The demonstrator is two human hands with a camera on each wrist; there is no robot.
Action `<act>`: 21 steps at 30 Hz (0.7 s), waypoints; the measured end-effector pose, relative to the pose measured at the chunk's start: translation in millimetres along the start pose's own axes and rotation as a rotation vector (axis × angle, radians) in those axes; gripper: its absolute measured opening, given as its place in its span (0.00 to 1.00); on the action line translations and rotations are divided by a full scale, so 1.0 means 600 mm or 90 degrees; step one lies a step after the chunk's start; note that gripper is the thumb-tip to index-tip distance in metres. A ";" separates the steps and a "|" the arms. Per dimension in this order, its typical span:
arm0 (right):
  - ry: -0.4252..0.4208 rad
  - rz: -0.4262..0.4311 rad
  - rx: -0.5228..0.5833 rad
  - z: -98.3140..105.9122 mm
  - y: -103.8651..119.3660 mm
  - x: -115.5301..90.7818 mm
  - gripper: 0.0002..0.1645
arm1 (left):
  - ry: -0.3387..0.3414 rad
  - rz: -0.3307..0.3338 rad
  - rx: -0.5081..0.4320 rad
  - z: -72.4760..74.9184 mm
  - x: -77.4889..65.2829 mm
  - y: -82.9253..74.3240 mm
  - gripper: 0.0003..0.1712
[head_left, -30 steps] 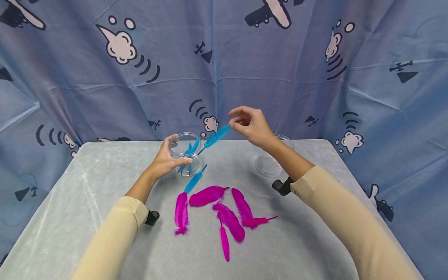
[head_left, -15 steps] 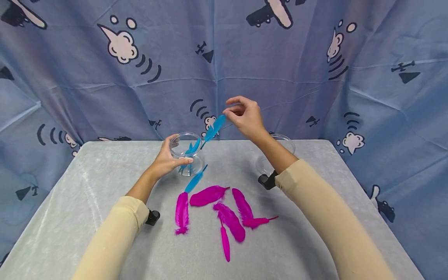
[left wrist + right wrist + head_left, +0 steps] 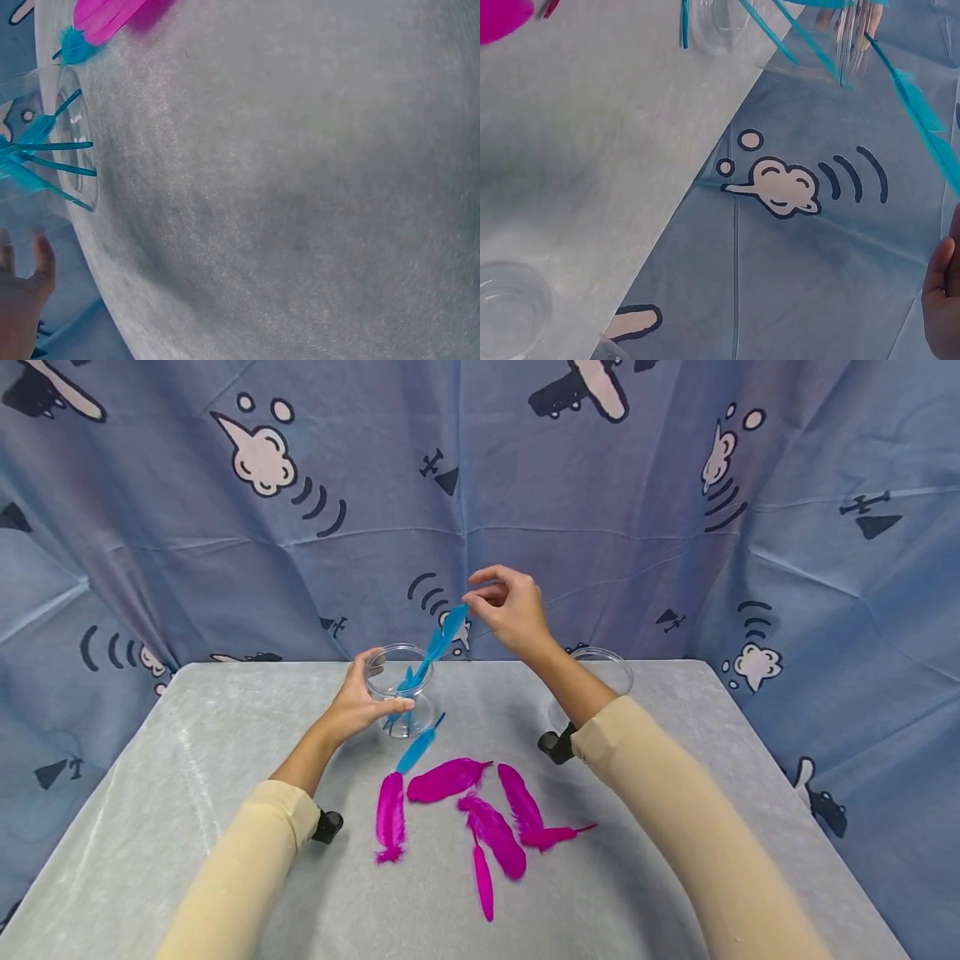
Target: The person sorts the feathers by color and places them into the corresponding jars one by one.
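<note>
Your grey worktop [image 3: 225, 735] carries six magenta feathers [image 3: 442, 780], one blue feather [image 3: 417, 747] touching a magenta one, and two clear jars [image 3: 420, 710] near the far edge.

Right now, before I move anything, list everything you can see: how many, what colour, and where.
Curtain: one, blue with cloud and plane prints, at the back.
Table: one, pale grey, before the curtain.
Left jar: one, clear, left of centre.
Right jar: one, clear, right of centre, partly hidden.
Pink feathers: six, bright pink, on the table.
Jar feathers: four stems showing, blue, inside the left jar.
Loose feather: one, blue, on the table before the left jar.
Held feather: one, blue, stem at the left jar's mouth.
Wrist cameras: two, black, one per wrist.
Sleeves: two, cream.
Left-hand grip: one, bare, around the left jar.
Right-hand grip: one, bare, pinching the held feather.
</note>
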State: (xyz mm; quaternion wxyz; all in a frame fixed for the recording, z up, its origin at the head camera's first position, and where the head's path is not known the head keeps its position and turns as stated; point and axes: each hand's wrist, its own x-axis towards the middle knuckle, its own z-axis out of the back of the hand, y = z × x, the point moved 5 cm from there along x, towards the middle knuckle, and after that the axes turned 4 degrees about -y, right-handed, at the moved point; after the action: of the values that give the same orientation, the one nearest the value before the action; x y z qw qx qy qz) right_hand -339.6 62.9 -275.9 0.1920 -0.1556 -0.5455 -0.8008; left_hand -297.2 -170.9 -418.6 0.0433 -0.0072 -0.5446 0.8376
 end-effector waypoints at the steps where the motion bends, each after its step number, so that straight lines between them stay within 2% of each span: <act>1: 0.000 -0.001 -0.003 -0.003 0.000 -0.001 0.11 | 0.000 0.000 0.000 0.000 0.000 0.000 0.59; 14: 0.077 0.003 -0.028 -0.057 -0.004 -0.023 0.09 | -0.005 0.001 -0.002 -0.002 0.003 0.000 0.59; 21: 0.123 0.001 -0.071 -0.086 -0.012 -0.034 0.08 | -0.004 0.003 -0.003 -0.002 0.000 0.000 0.58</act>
State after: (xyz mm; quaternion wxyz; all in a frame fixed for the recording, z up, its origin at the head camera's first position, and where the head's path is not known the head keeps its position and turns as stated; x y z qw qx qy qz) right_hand -327.1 20.1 -309.5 0.2355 -0.0887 -0.4791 -0.8409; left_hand -297.3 -169.8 -419.2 0.0395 -0.0061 -0.5464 0.8366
